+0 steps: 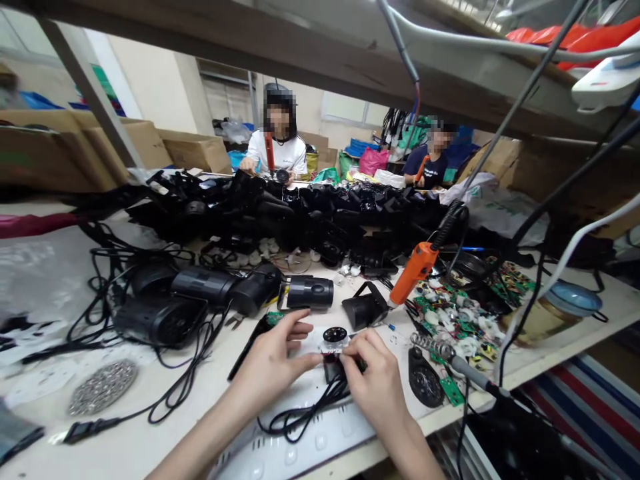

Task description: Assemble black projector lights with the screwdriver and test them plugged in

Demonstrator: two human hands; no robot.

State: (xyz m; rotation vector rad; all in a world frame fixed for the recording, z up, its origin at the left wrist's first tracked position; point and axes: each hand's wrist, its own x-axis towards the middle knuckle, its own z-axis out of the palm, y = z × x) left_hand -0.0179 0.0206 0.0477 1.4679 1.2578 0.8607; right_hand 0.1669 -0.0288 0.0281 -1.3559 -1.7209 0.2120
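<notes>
Table (137, 450): pale and crowded, reaching away from the worker I stand beside.
Front edge: a white strip (320, 441) with slots and buttons, a loop of black cable (293, 418) lying over it.
Right hand (376, 367): thumb and fingertips narrowed in a pinch on the right side of a small round part (335, 335).
Left hand (273, 360): fingers parted widely, thumb at the part's left side; whether it touches, I cannot tell.
Small round part: between the hands, black face upward on a pale base, just above the cable.
Step in hand: fingertip handling, perhaps lining the part up.
Next move: seems to call for a steady right pinch, left thumb ready to brace.
Just beyond: black cylindrical casing (311, 293) on its side; orange screwdriver (414, 273), tilted; green circuit boards (453, 313) piled at right.
Farther: a long heap of black parts (300, 208).
Farthest: two people, one in white (295, 155), one in dark (434, 167), each near an orange tool.
</notes>
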